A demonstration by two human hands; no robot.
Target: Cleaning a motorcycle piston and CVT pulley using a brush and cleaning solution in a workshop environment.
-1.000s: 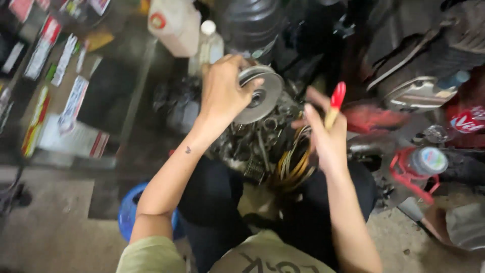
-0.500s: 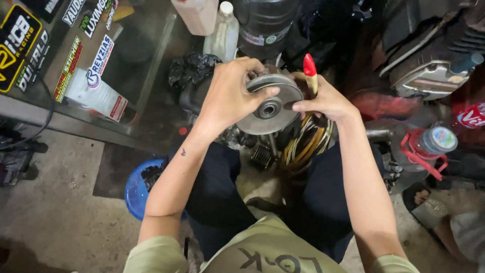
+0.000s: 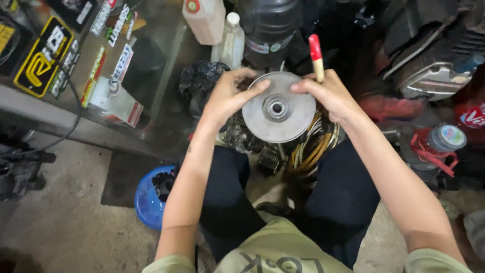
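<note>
Both hands' grip, left hand [image 3: 226,98] and right hand [image 3: 331,95], flanks the metal disc [image 3: 279,107].

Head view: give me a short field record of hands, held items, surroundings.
left hand: fingers on the left rim of the metal disc
right hand: fingers on the disc's right rim, also gripping a red-tipped tool
disc: round, grey, centre hub hole, flat face up
below disc: yellow cables, small metal parts
floor left: blue bowl
behind: white bottle, black container
</note>
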